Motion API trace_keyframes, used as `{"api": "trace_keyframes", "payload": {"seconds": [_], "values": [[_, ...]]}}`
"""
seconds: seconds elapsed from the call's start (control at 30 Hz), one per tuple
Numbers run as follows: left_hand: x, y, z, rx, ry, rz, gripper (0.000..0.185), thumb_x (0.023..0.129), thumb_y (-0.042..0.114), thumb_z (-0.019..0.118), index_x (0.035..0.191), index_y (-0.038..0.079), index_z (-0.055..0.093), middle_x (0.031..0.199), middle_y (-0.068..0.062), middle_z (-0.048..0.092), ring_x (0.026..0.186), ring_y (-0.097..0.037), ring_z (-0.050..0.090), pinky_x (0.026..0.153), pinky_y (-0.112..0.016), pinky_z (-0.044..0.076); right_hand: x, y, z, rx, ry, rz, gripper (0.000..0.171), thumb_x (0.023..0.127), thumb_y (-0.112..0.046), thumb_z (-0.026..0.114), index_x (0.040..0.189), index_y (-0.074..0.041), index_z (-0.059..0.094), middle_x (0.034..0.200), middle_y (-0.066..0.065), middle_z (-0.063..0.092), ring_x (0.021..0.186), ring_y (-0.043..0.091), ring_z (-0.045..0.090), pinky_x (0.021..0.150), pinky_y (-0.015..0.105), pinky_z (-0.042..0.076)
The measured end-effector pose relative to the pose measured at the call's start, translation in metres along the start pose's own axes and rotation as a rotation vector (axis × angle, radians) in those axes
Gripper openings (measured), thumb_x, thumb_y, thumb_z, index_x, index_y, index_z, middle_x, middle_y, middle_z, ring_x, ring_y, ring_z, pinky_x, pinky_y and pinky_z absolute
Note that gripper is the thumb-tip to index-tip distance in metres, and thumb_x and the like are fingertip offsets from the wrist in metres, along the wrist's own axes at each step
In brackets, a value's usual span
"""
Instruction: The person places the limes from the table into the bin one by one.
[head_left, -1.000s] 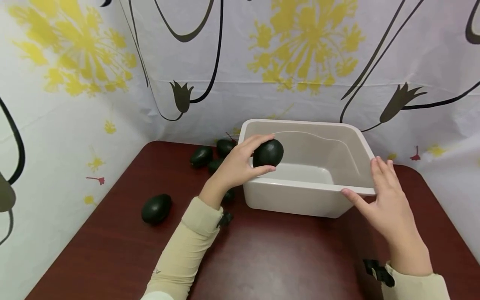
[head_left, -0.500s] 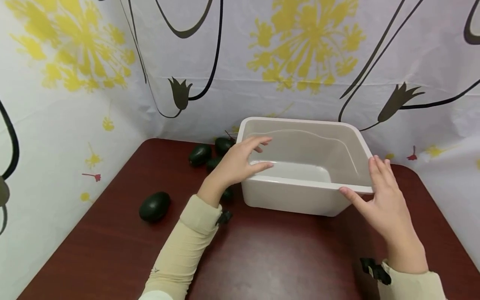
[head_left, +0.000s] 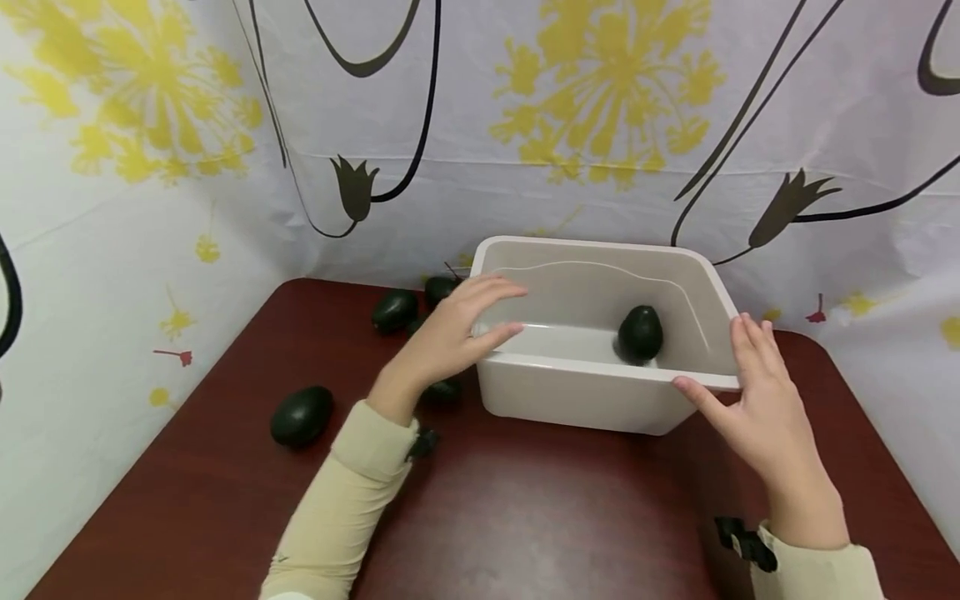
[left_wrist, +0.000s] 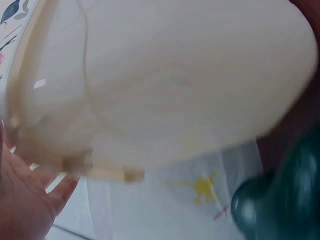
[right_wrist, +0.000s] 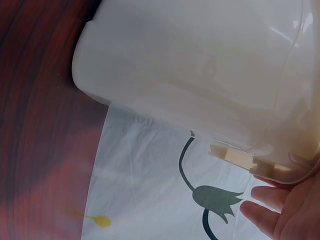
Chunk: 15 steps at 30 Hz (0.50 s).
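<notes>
A dark green avocado (head_left: 640, 333) lies inside a cream plastic bin (head_left: 592, 400), on its floor near the right wall. The bin stands on a dark red-brown bench (head_left: 525, 517), toward the back, close to a white curtain (head_left: 525, 117) printed with yellow flowers and black stems.

The left hand (head_left: 450, 333) hovers at the bin's left rim with fingers relaxed and slightly spread, holding nothing; its fingertips reach just over the edge. The right hand (head_left: 765, 408) is also loosely spread, its thumb resting on the front right corner of the rim and its fingers lying along the right wall. Both arms wear pale beige sleeves.

More dark avocados lie on the bench left of the bin: one alone (head_left: 302, 415) near the left edge, and a small group (head_left: 395, 310) toward the back corner, partly hidden behind the left hand.
</notes>
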<state>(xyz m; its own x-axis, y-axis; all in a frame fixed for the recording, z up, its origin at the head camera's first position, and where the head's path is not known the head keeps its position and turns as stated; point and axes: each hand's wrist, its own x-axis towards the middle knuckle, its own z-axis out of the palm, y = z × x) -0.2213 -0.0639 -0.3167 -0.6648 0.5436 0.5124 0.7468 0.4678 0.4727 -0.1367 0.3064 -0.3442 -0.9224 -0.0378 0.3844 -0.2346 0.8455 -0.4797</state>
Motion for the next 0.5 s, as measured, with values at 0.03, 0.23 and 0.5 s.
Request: {"api": "trace_keyframes", "payload": {"seconds": [0.03,0.23,0.5], "values": [[-0.004,-0.001,-0.004,0.02,0.017,0.014,0.042,0.097,0.03,0.065,0.136,0.015,0.06,0.139,-0.003,0.059,0.141,-0.022,0.042,0.119,-0.04,0.032,0.0,0.0,0.0,-0.001,0.0,0.0,0.099,0.088,-0.043,0.073,0.158,-0.003,0.015,0.165,0.021,0.014,0.156,0.031,0.0,0.122,0.061,0.006],[-0.036,-0.011,-0.039,0.136,0.106,0.015,0.044,0.091,0.023,0.073,0.132,0.01,0.063,0.134,-0.007,0.063,0.141,-0.029,0.043,0.116,-0.045,0.036,0.001,0.0,-0.002,-0.013,0.015,-0.004,0.099,0.088,-0.043,0.073,0.158,-0.004,0.015,0.165,0.02,0.014,0.156,0.031,0.0,0.122,0.061,0.007],[-0.093,-0.038,-0.079,0.234,0.104,-0.116,0.044,0.089,0.011,0.074,0.131,0.008,0.062,0.132,-0.012,0.062,0.136,-0.034,0.045,0.112,-0.049,0.036,-0.001,0.004,0.001,-0.005,0.007,0.001,0.1,0.087,-0.044,0.074,0.157,-0.001,0.017,0.165,0.022,0.015,0.156,0.034,0.001,0.121,0.062,0.007]]}}
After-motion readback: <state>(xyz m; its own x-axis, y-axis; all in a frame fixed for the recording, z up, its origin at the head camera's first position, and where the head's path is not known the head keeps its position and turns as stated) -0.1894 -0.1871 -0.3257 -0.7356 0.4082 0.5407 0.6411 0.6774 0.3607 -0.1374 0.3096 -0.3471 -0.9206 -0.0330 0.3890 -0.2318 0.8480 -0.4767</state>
